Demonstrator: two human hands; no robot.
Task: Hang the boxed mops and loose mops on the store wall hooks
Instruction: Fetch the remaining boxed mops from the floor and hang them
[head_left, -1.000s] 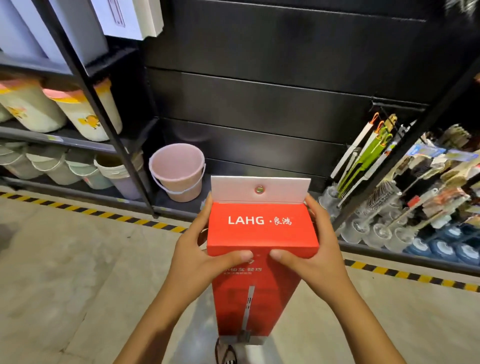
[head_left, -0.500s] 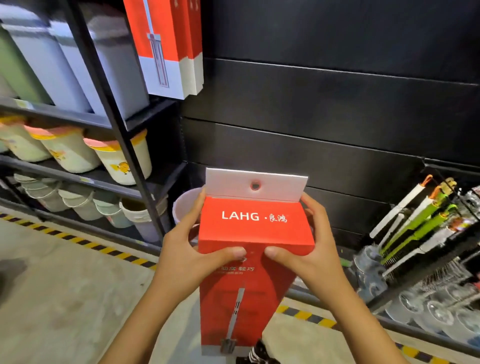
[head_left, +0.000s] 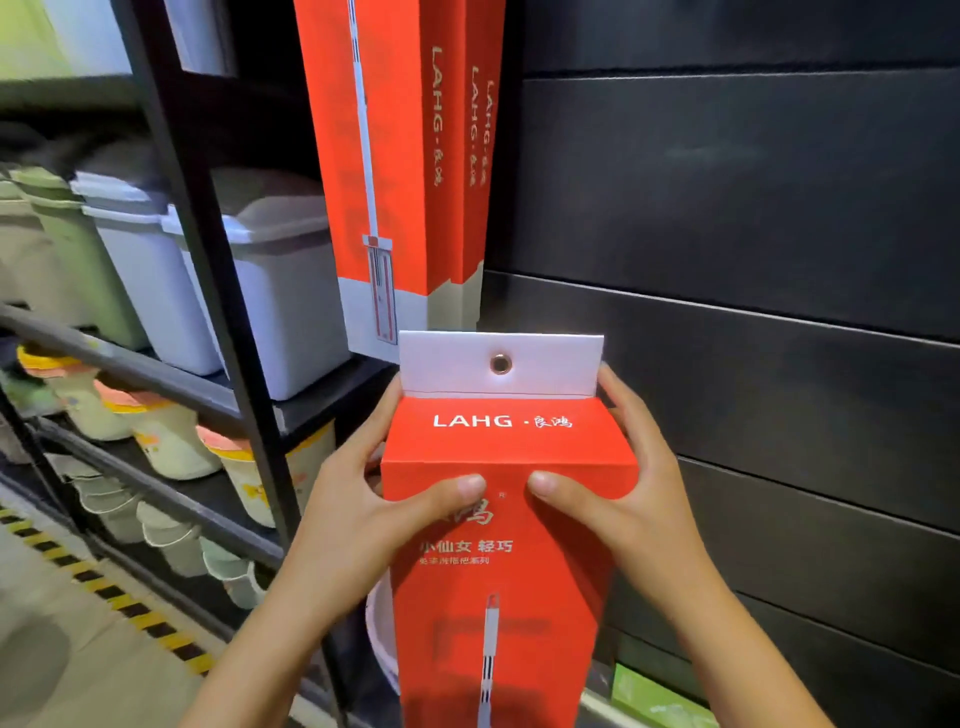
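holding the red boxed mop (head_left: 506, 551) upright at its top end, left hand (head_left: 358, 519) and right hand (head_left: 618, 499) clamp it from either side, thumbs pressed on the front face and nearly touching, fingers (head_left: 615, 387) wrapped round the sides. its white hang tab (head_left: 540, 364) with metal eyelet (head_left: 500, 363) points up, just below three hung boxed mops (head_left: 395, 156) on the black slat wall (head_left: 753, 234). bin shelf rack (head_left: 218, 332) to the left; no hook visible, box not hung yet.
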